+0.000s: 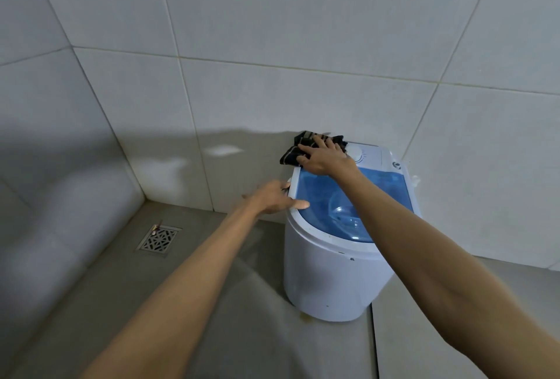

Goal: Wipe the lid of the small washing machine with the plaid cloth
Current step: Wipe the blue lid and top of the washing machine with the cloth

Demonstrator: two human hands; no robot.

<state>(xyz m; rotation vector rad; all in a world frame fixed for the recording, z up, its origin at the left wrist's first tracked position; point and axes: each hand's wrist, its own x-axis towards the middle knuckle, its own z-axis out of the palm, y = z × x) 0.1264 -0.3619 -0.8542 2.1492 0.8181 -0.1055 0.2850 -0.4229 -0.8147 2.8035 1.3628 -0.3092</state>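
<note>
A small white washing machine (pixel 327 281) stands on the floor against the tiled wall. Its see-through blue lid (pixel 321 194) lies flat on top, with the tub showing underneath. My right hand (pixel 325 157) presses a dark plaid cloth (pixel 295 153) onto the machine's back left corner, fingers spread over the bunched fabric. Part of the cloth hangs off the left edge. My left hand (pixel 274 198) rests on the lid's left rim, thumb lying along the white edge, with nothing held in it.
A white dial and control panel (pixel 368 156) sit at the back of the machine's top. A metal floor drain (pixel 159 239) lies to the left on the grey floor. Tiled walls meet in a corner at the left, close behind the machine.
</note>
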